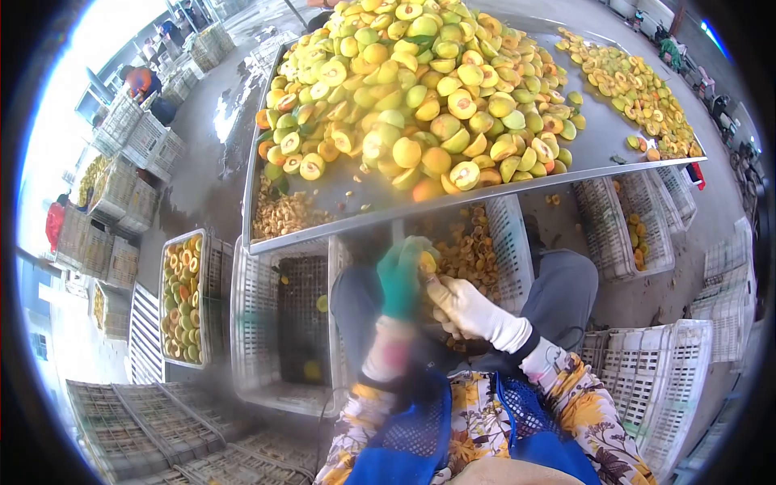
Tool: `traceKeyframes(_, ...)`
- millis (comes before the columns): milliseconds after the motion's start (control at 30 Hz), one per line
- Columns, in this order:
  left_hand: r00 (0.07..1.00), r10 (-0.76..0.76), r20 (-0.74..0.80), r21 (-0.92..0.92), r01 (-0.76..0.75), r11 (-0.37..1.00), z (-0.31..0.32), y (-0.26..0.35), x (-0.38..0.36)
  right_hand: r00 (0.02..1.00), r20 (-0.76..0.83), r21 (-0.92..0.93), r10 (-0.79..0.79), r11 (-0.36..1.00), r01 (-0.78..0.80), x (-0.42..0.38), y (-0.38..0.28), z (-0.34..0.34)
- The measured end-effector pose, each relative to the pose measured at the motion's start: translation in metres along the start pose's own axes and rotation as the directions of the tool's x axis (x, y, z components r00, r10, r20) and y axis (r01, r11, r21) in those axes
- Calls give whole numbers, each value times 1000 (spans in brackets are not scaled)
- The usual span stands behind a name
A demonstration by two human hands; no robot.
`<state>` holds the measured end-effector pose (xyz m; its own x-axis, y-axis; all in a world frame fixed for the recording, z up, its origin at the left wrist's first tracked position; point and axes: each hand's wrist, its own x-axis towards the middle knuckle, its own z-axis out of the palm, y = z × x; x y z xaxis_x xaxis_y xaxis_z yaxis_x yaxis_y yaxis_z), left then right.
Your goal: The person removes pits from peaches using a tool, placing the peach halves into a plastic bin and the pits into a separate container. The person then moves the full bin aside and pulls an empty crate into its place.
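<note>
My left hand (402, 279), in a green glove, is closed around a yellow peach piece (427, 262) in front of my lap. Close against it is my right hand (465, 305) in a white glove, its fingers pinched together at the peach. Something small and dark shows at the right fingertips, too blurred to name. Below both hands, between my knees, stands a crate holding many brownish-yellow fruit pieces (469, 252). Just beyond lies a metal table (364, 218) with a large heap of halved peaches (420, 89), several with stones showing.
Peach stones (283, 212) lie in the table's near left corner; more halves (630, 85) lie at its right. To my left are a crate with a dark bottom (303, 323) and a crate of halves (183, 299). More crates (647, 364) stand at right. A person (141, 82) is far left.
</note>
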<state>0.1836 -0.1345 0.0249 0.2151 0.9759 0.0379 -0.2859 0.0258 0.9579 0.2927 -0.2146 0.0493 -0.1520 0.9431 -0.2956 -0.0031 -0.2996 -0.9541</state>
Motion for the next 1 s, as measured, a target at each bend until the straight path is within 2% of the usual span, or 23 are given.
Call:
traceKeyframes(33, 993, -36, 114, -14, 38, 999, -8, 1, 5, 983, 125, 196, 136, 968, -159, -2, -9, -5)
traceKeyframes(67, 972, -67, 226, -25, 74, 997, -14, 1, 9, 932, 271, 359, 239, 874, -328, -2, -16, -7)
traceKeyframes(167, 959, 281, 45, 149, -285, 947, -9, 1, 7, 870, 489, 729, 67, 517, -449, 2, 3, -6)
traceKeyframes(200, 955, 198, -221, -24, -208, 978, -23, -7, 13, 874, 486, 754, 29, 492, -435, -1, 9, -4)
traceKeyframes(233, 915, 149, -375, -68, -188, 980, -52, -5, 16, 903, 430, 783, 16, 491, -382, -1, 26, -8)
traceKeyframes(267, 850, 97, -519, -116, -182, 976, -81, -3, 20, 936, 267, 549, 228, 762, -343, 0, 24, -16)
traceKeyframes(300, 800, 140, -584, -22, -188, 982, -119, 8, 23, 936, 27, 216, 352, 912, -349, 1, 21, -28)
traceKeyframes(333, 914, 186, -360, 591, 69, 804, -157, 25, 21, 997, -67, -531, 48, 844, -76, 2, 65, -52)
traceKeyframes(367, 987, 44, -156, 964, 142, 225, -176, 43, 20, 967, 80, -966, -244, 219, 135, 3, 117, -72)
traceKeyframes(400, 994, 110, 14, 994, -26, 105, -169, 58, 24, 997, -66, -982, -48, 182, -56, 3, 132, -79)
traceKeyframes(433, 969, 161, 189, 982, -188, -21, -153, 73, 32, 966, -219, -967, 136, 101, -233, 7, 142, -84)
traceKeyframes(467, 911, 204, 357, 932, -332, -148, -136, 79, 49, 984, -174, -983, 32, 59, -175, 11, 164, -87)
traceKeyframes(500, 932, 248, 265, 955, -290, 68, -120, 67, 73, 991, -120, -993, -63, 10, -120, 11, 187, -88)
traceKeyframes(533, 951, 260, 166, 928, -240, 285, -103, 47, 101, 998, -58, -996, -10, 65, -57, 10, 191, -88)
traceKeyframes(600, 993, 119, -4, 873, -55, 485, -74, 20, 171, 983, -171, -985, -65, 25, -169, 12, 170, -83)
traceKeyframes(633, 993, 61, -99, 785, 40, 618, -76, -8, 218, 968, -227, -974, -104, 8, -227, 15, 151, -81)
traceKeyframes(667, 986, 65, -155, 780, 82, 620, -74, -28, 245, 965, -209, -974, -161, 119, -191, 17, 128, -82)
traceKeyframes(700, 975, 68, -210, 772, 123, 624, -71, -47, 271, 963, -223, -959, -151, 209, -190, 17, 120, -82)
traceKeyframes(767, 943, 249, -223, 921, 120, 370, -48, -66, 294, 959, -252, -905, -131, 384, -185, 18, 115, -82)
traceKeyframes(800, 958, 178, -224, 820, 87, 565, -52, -79, 305, 946, -240, -870, -217, 481, -110, 18, 117, -80)
traceKeyframes(900, 985, 2, -171, 721, 124, 681, -51, -66, 287, 931, -236, -813, -277, 582, -32, 26, 115, -60)
traceKeyframes(933, 981, 48, -186, 671, 91, 736, -48, -56, 268, 937, -212, -810, -277, 586, -10, 28, 107, -51)
traceKeyframes(1000, 996, 16, -85, 565, 35, 824, -65, -53, 253, 941, -171, -803, -291, 594, 38, 31, 103, -39)
